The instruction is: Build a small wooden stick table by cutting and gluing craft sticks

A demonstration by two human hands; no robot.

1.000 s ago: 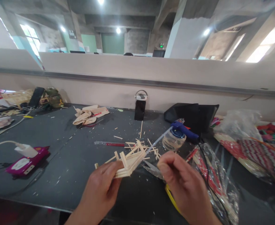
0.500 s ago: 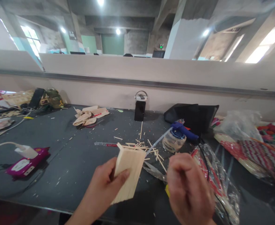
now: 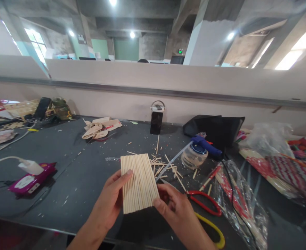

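Observation:
A flat panel of thin wooden sticks [image 3: 138,184], laid side by side, is held above the dark table between my two hands. My left hand [image 3: 111,194] grips its left edge, thumb across the front face. At the lower right corner my right hand [image 3: 175,205] pinches it between thumb and fingers. Scissors with one red and one yellow handle [image 3: 210,205] lie just right of my right hand, their blades mostly hidden by it. Behind the panel is a scatter of short cut sticks [image 3: 165,168].
A blue glue gun [image 3: 206,145] rests on a glass jar [image 3: 193,158], its cable trailing right past a clear plastic bag [image 3: 238,198]. A purple power strip [image 3: 33,178] is at left. Crumpled brown paper [image 3: 98,128] and a phone [image 3: 156,122] stand farther back.
My right hand has come left and down from its raised position onto the panel's corner. The panel has turned so its striped stick face shows, and the scissors' handles are uncovered.

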